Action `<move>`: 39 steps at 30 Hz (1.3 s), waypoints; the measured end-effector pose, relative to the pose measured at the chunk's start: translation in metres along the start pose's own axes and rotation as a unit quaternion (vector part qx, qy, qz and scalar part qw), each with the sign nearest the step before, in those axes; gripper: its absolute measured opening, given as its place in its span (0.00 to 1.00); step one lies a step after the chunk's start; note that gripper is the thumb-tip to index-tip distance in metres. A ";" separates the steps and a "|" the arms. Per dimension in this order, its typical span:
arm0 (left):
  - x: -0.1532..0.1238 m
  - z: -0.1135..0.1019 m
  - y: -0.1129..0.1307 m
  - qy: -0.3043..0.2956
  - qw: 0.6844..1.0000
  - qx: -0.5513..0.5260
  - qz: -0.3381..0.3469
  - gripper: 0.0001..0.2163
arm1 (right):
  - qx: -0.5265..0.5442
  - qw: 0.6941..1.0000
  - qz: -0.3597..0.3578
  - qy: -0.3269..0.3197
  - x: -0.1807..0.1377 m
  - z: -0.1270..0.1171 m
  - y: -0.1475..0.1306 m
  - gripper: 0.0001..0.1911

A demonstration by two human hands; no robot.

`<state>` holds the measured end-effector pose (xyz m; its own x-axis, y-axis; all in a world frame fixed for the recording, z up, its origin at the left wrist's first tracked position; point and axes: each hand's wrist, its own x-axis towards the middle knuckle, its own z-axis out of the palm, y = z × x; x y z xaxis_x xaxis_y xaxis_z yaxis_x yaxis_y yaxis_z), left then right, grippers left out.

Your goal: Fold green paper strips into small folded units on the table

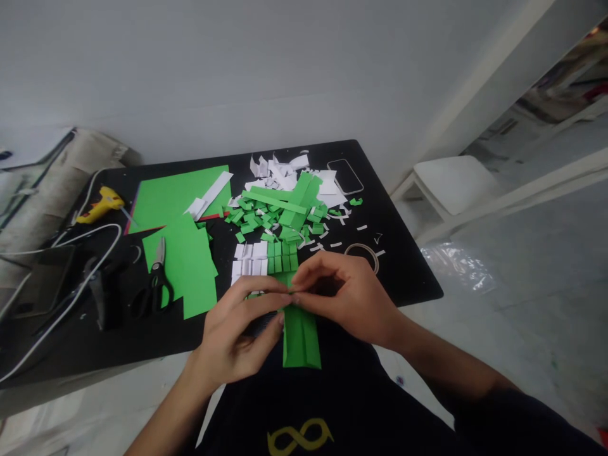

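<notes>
My left hand [244, 326] and my right hand [349, 294] meet at the table's near edge, fingertips pinched together on a green paper strip [302, 335]. The strip has lengthwise creases and hangs down toward my lap. Its upper part, between the fingers, is mostly hidden. Just beyond my fingers lie rows of small folded green paper pieces [282, 256] and folded white paper pieces [250, 253]. Farther back is a heap of cut green bits [251, 218] with longer green strips on top.
Black-handled scissors [158, 278] rest on green paper [199, 285] at the left. A yellow glue gun [102, 204] with a white cable lies behind them. At right are a tape ring [375, 258] and a phone-shaped outline [346, 177]. A white stool [456, 183] stands beyond the table.
</notes>
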<state>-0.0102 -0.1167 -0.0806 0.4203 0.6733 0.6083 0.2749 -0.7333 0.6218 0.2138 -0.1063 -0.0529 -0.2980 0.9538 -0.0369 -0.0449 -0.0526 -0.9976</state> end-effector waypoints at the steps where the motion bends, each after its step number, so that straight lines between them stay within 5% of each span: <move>1: 0.001 0.000 0.000 0.002 1.000 0.010 0.005 0.20 | 0.006 1.000 0.000 -0.001 0.000 0.000 0.000 0.13; 12: 0.000 0.001 -0.001 -0.008 0.997 -0.018 -0.076 0.12 | 0.011 0.998 0.033 -0.059 0.004 -0.006 -0.002 0.12; 20: -0.004 0.004 -0.007 -0.012 0.988 -0.041 -0.151 0.05 | -0.018 1.000 0.015 -0.017 0.006 -0.003 0.007 0.11; 29: 0.000 0.008 -0.013 0.040 0.986 -0.006 -0.160 0.05 | 0.085 0.994 0.058 -0.022 0.012 0.001 0.026 0.15; 36: -0.013 0.012 -0.020 0.193 0.971 0.071 -0.124 0.10 | 0.149 0.982 0.107 0.054 0.021 -0.001 0.028 0.16; 39: -0.023 0.019 -0.019 0.166 0.975 0.046 -0.137 0.10 | 0.155 0.979 0.099 0.084 0.023 0.001 0.029 0.17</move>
<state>-0.0083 -0.1196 -0.1160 0.0203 0.8271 0.5617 0.4202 -0.5168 0.7459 0.2045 -0.0863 -0.0825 -0.1704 0.9494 -0.2637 -0.2978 -0.3047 -0.9047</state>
